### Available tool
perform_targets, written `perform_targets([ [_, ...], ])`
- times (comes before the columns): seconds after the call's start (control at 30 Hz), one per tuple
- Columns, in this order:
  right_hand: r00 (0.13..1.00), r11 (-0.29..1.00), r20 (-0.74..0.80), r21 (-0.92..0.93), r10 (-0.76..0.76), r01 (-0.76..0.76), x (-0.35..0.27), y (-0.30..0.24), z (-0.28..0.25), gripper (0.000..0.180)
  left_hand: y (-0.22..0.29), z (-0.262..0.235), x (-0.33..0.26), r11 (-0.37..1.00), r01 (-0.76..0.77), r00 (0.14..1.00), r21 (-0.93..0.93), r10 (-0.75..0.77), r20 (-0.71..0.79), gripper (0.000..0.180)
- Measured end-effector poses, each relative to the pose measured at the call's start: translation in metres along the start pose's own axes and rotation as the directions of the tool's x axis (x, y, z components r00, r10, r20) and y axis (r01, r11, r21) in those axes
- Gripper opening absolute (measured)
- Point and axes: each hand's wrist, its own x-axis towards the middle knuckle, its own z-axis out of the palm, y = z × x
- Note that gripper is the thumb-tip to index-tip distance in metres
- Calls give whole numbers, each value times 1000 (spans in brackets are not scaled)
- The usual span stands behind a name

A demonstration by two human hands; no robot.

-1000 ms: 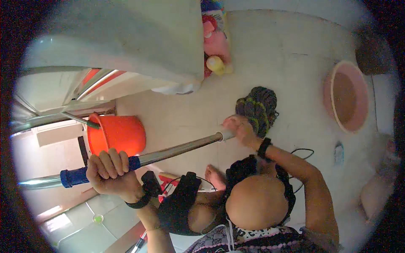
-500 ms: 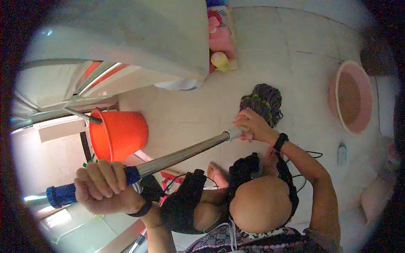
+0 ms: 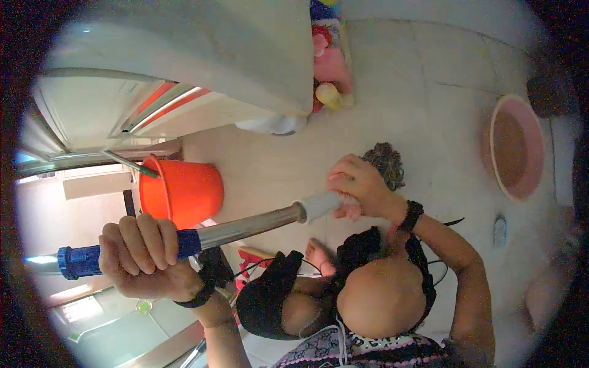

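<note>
Mop, one: metal pole [image 3: 257, 226], blue grip [image 3: 189, 243], white collar [image 3: 318, 207], head of dark strands [image 3: 386, 165]. Pole slanted between the two hands, its near end running out past the left hand. Mop head at the floor [image 3: 429, 147], just beyond the right hand and partly hidden by it.

Left hand [image 3: 142, 257], one: closed in a full fist round the blue grip, knuckles up.

Right hand [image 3: 370, 187], one: curled over the far end of the white collar, fingers bent; fingertips partly out of sight, tightness of hold not readable.

Bucket [image 3: 193, 190], one: orange, beyond the left hand, apart from it; the mop head is outside it.

Basin [image 3: 534, 147], one: pink, brownish inside, well to the right of the right hand.

Cable [image 3: 455, 221], one: black, near the right wrist.

Small pale-blue article [image 3: 500, 230], one: on the floor, right of the right forearm; kind uncertain.

Status, as judged: both grips on the mop established; handling of the collar apparently under way and unfinished, the right hand being at its end. Joint between collar and strands concealed; whether the strands are wet, wrung or firmly attached cannot be told, nor how much work remains.
</note>
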Motion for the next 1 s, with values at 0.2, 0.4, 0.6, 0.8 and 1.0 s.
perform_targets([
  [0.2, 999, 999, -19, -31, 42, -43, 22, -46, 15, 34, -9, 1, -5, 1000, -8, 999, -3, 8, -34, 33],
  [0.4, 988, 984, 6, -83, 155, -154, -52, 3, 48, 33, 45, -2, -2, 991, -116, 993, 60, 118, -26, 35],
  [0.6, 866, 701, 48, 565, 498, -435, -63, 20, 21, 41, 51, -32, -4, 996, -76, 992, 40, 79, -93, 36],
  [0.8, 721, 820, -392, 300, 571, -487, -66, 43, 24, 35, 10, -50, -9, 994, -104, 971, 41, 111, -212, 38],
  [1.0, 701, 403, -58, 850, 711, -339, -15, 2, 76, 25, -16, -41, -6, 994, -103, 983, 38, 107, -148, 37],
])
